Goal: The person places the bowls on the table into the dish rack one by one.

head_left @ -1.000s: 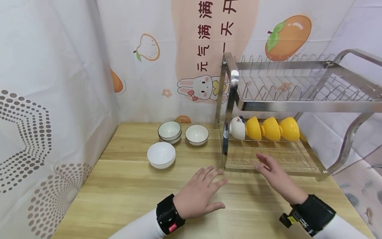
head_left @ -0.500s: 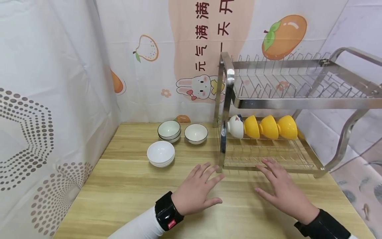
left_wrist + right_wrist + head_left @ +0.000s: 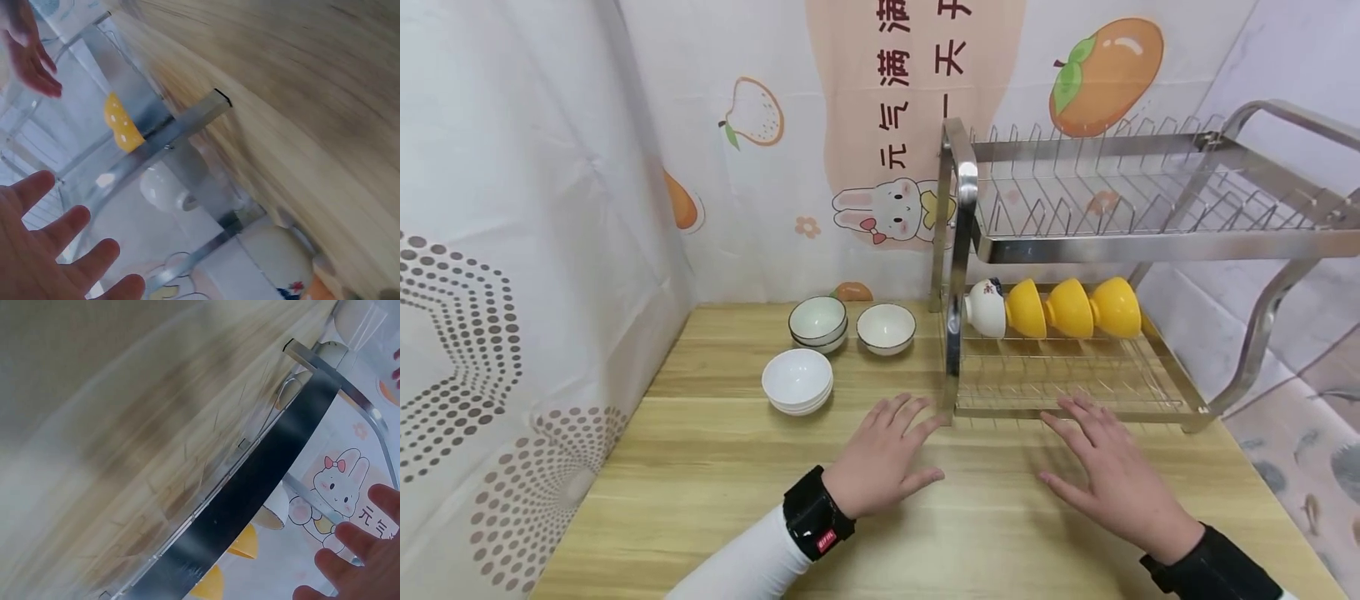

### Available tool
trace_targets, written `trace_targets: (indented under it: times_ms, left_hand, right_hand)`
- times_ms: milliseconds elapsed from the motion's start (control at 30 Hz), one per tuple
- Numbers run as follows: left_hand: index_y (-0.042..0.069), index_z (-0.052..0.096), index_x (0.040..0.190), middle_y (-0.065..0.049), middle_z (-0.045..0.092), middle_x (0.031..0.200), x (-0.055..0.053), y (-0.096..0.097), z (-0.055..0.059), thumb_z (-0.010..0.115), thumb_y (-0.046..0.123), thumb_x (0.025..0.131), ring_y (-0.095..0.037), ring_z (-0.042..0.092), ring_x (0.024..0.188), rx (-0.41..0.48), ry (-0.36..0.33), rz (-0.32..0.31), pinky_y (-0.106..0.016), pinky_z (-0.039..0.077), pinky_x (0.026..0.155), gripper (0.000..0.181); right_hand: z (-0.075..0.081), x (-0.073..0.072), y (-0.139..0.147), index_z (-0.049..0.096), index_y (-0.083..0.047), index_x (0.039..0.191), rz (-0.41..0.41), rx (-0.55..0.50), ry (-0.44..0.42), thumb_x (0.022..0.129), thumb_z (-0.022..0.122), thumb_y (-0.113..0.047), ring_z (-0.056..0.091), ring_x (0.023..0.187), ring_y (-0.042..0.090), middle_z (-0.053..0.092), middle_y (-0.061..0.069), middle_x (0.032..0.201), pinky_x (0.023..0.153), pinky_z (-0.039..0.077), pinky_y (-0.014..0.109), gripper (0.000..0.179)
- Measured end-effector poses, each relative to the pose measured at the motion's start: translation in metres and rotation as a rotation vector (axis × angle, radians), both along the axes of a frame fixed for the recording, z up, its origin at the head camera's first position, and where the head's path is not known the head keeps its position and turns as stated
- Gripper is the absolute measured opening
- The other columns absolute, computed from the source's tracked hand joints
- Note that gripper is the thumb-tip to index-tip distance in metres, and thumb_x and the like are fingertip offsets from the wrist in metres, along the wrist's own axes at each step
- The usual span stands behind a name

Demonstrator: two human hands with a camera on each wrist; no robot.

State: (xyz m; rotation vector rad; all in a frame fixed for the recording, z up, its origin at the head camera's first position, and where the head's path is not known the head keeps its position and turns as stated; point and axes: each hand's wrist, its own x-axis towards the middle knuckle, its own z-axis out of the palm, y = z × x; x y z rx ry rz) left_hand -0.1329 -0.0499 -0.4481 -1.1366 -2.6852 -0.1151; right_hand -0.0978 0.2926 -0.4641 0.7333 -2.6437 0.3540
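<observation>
My left hand (image 3: 883,458) hovers over the table with fingers spread and holds nothing. It is nearest to the front left foot of a metal dish rack (image 3: 1078,412). My right hand (image 3: 1116,475) is also spread, in front of the rack's lower shelf, with nothing in it. On that shelf a white bowl (image 3: 987,308) and several yellow bowls (image 3: 1070,308) stand on their sides in a row. Left of the rack are a stack of white bowls (image 3: 797,379), a stack of dark-rimmed bowls (image 3: 817,321) and a single dark-rimmed bowl (image 3: 886,327).
The rack's upper tier (image 3: 1150,246) has wire dividers and overhangs the lower shelf. The wooden table (image 3: 700,500) reaches back to a printed curtain (image 3: 737,208). Another curtain (image 3: 512,292) hangs along the left side.
My right hand has drawn back from the lower shelf and spread its fingers, palm turned down. The left hand keeps almost the same pose. The head view has shifted slightly.
</observation>
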Motion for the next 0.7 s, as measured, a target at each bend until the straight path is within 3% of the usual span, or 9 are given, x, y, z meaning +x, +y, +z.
trace_targets:
  times_ms: [167,300,433,533,700]
  left_hand:
    - [0.017,0.044,0.148,-0.012,0.039,0.153,-0.023,-0.001,-0.01,0.044,0.052,0.102,-0.032,0.036,0.141,0.002,-0.059,0.114,-0.049,0.03,0.114,0.058]
    - [0.011,0.044,0.148,-0.017,0.038,0.153,-0.048,0.0,-0.016,0.047,0.046,0.102,-0.036,0.036,0.14,0.066,-0.12,0.226,-0.052,0.029,0.114,0.057]
    - [0.012,0.041,0.149,-0.018,0.037,0.153,-0.074,0.002,-0.022,0.053,0.045,0.1,-0.038,0.036,0.14,0.111,-0.136,0.327,-0.054,0.032,0.112,0.06]
    - [0.012,0.042,0.149,-0.018,0.04,0.15,-0.092,0.005,-0.025,0.059,0.045,0.097,-0.039,0.039,0.137,0.098,-0.104,0.366,-0.055,0.035,0.11,0.063]
    - [0.012,0.046,0.145,-0.018,0.044,0.146,-0.119,0.013,-0.026,0.064,0.034,0.095,-0.039,0.042,0.133,0.078,-0.074,0.38,-0.054,0.036,0.109,0.058]
  right_hand:
    - [-0.002,0.012,0.001,0.053,-0.011,0.141,-0.016,-0.011,-0.003,0.08,0.077,-0.048,0.038,0.134,0.042,0.046,0.02,0.144,0.121,0.01,0.046,0.075]
    - [-0.002,0.021,0.003,0.054,-0.011,0.14,-0.033,-0.014,-0.004,0.079,0.078,-0.048,0.038,0.135,0.041,0.046,0.018,0.145,0.121,0.009,0.045,0.075]
    - [-0.002,0.029,0.004,0.054,-0.011,0.14,-0.032,-0.027,-0.006,0.079,0.079,-0.047,0.038,0.134,0.041,0.046,0.018,0.145,0.122,0.007,0.042,0.075]
    - [-0.002,0.035,0.007,0.054,-0.012,0.14,-0.034,-0.033,-0.009,0.08,0.077,-0.049,0.038,0.134,0.041,0.045,0.018,0.146,0.122,0.005,0.04,0.074]
    - [-0.004,0.045,0.012,0.054,-0.012,0.14,-0.064,-0.033,-0.014,0.082,0.075,-0.052,0.037,0.136,0.04,0.045,0.018,0.147,0.122,0.007,0.04,0.074]
